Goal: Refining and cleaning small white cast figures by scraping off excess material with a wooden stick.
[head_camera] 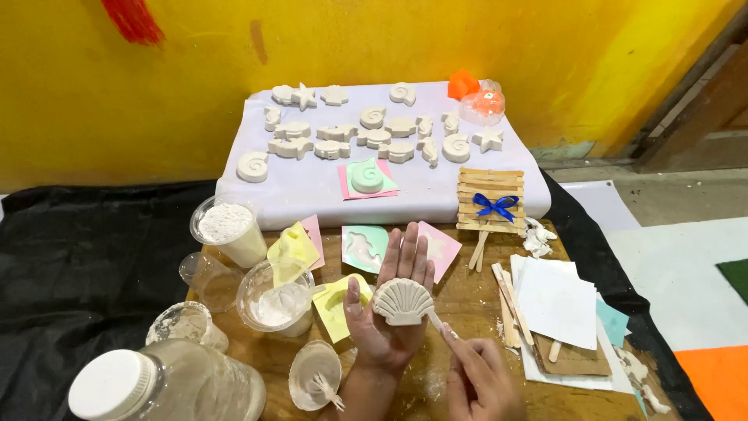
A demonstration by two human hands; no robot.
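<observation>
Left hand [387, 312] flat open under shell cast [403, 302]; right hand [479, 374] seemingly pinching thin stick [434, 319].

This was a small craft workshop for plaster casting. Rows of white cast shells and starfish [374, 129] dried on a cloth-covered board [312, 191], while cups of white powder [227, 228], flexible moulds [292, 251] and craft sticks [489, 199] crowded the wooden bench [467, 312] below a painted yellow wall [195, 70].

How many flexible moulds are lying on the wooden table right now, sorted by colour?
Yellow moulds: 2
Pink moulds: 2
Teal mould: 1
Total: 5
</observation>
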